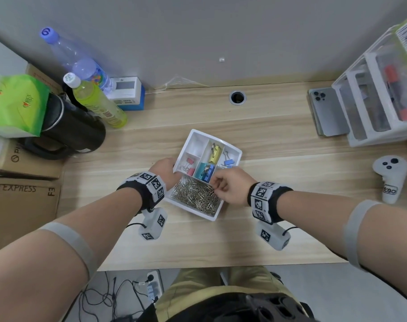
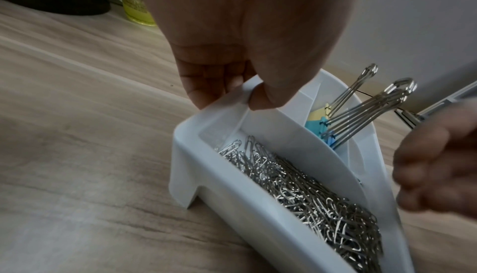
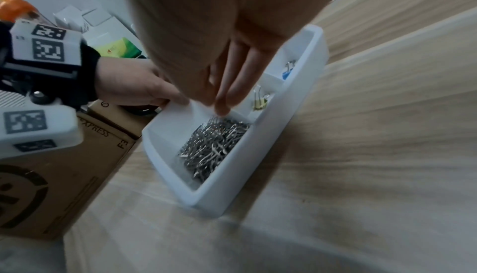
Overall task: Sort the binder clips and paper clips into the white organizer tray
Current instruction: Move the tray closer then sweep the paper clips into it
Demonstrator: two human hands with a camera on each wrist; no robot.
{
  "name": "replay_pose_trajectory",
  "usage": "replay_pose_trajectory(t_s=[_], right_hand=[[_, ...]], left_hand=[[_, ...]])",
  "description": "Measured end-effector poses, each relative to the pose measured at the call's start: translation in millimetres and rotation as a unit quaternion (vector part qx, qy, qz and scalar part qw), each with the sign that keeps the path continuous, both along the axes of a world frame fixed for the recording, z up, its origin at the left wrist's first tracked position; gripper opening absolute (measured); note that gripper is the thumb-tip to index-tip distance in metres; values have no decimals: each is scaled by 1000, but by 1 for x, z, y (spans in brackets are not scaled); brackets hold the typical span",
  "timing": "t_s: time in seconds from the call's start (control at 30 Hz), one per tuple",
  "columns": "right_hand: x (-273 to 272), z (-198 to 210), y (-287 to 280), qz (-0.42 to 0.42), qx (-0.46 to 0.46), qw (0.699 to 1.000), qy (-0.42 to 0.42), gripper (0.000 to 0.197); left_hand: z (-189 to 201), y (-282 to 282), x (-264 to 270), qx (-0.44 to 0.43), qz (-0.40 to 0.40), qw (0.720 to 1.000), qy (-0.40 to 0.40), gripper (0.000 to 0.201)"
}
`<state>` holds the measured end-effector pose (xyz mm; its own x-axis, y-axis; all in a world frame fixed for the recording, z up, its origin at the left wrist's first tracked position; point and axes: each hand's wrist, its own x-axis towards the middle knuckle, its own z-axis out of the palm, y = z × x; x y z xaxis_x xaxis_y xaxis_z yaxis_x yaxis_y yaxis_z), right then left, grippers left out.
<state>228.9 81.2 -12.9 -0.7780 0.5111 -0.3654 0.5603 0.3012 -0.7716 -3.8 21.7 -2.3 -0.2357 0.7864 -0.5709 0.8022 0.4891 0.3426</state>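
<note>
The left hand [image 1: 164, 168] is pinching the white organizer tray [image 1: 237, 151] wall while the right hand [image 1: 230, 185], fingertips together, is dipping into the paper clips [image 1: 195, 196] below, apparently settling them; next, withdraw.

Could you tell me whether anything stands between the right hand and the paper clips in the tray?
Nothing visible does. The right hand is over the near compartment of the white organizer tray, its fingertips at the top of the paper clips. The left hand only grips the tray's left wall, off to the side.
</note>
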Motion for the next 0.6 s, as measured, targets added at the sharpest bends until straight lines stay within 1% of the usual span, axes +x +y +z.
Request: replay_pose_trajectory(t_s=[0.07, 0.13, 0.2, 0.27, 0.33, 0.4, 0.43, 0.5, 0.6], right_hand=[[1, 5, 15, -59, 79, 995, 1, 15], [7, 6, 35, -131, 111, 985, -22, 22], [17, 2, 57, -161, 131, 975, -73, 31], [25, -5, 73, -148, 144, 971, -118, 36], [26, -10, 82, -109, 144, 973, -142, 37], [21, -11, 85, -64, 141, 977, -146, 31], [18, -11, 85, -52, 145, 978, -143, 25], [13, -12, 84, -56, 150, 977, -143, 17], [11, -10, 84, -70, 158, 969, -179, 17]], left_hand=[[1, 0, 0, 7, 0, 1000, -9, 23], [2, 0, 0, 17, 13, 999, -26, 18], [4, 0, 1, 30, 27, 999, -36, 15], [4, -2, 1, 33, 38, 998, -36, 11], [1, -6, -1, 19, 45, 998, -37, 9], [-2, -11, -3, -15, 58, 998, -24, 15], [-3, -12, -4, -39, 64, 997, -12, 22], [-5, -15, -5, -83, 70, 994, 8, 31], [-4, -16, -8, -103, 88, 991, 19, 34]])
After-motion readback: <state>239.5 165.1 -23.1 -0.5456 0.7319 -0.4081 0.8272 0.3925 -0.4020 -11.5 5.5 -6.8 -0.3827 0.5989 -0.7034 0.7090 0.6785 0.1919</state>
